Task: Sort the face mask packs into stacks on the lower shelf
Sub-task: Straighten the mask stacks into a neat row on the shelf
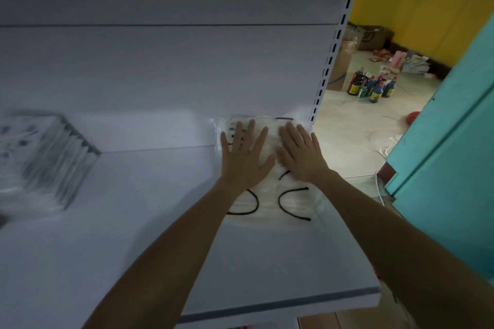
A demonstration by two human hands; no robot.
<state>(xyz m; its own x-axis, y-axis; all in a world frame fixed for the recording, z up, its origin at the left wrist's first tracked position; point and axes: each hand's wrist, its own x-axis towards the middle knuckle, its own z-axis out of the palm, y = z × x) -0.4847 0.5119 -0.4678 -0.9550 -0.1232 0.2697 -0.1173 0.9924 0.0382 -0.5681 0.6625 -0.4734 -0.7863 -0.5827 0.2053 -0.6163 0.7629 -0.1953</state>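
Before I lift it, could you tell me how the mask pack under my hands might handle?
Probably floppy and light: the mask pack is thin, flat clear plastic. Its glossy film may slide on the smooth white shelf.

your shelf is plain white, and the mask packs on it show white through clear film, with black loops. the blurred stack looks white flecked grey-blue; beyond the shelf you see a yellow wall, a teal panel and dark red-capped bottles.
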